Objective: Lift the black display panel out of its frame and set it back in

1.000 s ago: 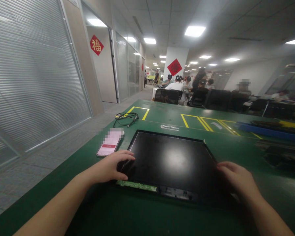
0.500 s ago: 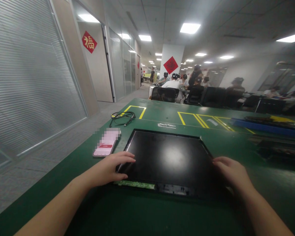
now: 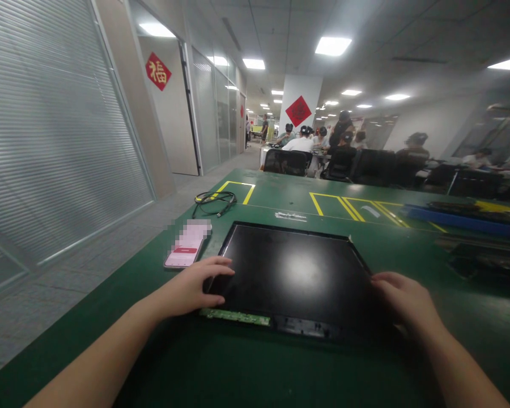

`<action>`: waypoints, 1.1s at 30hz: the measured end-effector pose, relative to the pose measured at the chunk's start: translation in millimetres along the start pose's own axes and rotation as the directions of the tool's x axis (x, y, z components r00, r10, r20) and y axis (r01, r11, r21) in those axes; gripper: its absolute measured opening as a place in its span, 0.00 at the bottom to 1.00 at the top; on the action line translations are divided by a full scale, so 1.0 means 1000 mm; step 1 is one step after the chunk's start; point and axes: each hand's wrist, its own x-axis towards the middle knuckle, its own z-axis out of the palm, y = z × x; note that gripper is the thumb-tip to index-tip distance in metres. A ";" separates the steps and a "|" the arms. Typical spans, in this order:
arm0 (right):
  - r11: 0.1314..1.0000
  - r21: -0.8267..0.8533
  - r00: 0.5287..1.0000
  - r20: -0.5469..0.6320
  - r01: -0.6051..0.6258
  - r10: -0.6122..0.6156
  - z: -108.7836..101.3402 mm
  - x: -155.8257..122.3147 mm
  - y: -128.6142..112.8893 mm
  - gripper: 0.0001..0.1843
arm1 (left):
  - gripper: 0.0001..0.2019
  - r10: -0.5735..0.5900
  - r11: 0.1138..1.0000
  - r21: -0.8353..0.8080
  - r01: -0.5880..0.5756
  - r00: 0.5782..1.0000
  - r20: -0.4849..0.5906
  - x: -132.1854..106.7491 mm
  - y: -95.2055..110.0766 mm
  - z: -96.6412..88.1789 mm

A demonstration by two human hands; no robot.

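A black flat display panel (image 3: 289,272) lies face up on the green table, its glossy screen reflecting a ceiling light. Along its near left edge a strip of green circuit board (image 3: 238,317) is exposed. My left hand (image 3: 199,286) rests at the panel's left edge, thumb and fingers apart, with the fingertips over the screen. At the opposite edge my right hand (image 3: 402,294) has its fingers bent round the rim; the undersides of those fingers are hidden.
Left of the panel lies a phone (image 3: 189,243) with a lit screen, and behind it a coiled black cable (image 3: 216,203). Yellow tape (image 3: 344,207) marks the far part of the table (image 3: 272,195). At right sits a blue tray (image 3: 459,218) with dark parts. Several people sit beyond.
The view has shifted slightly, moving the scene a little to the right in the picture. Both hands stay at the panel's edges, with hardly any movement.
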 end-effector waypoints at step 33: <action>1.000 0.006 1.000 0.004 -0.016 0.016 0.002 0.004 0.004 0.20 | 0.29 -0.230 0.967 0.060 0.246 0.952 -0.202 0.015 -0.013 0.022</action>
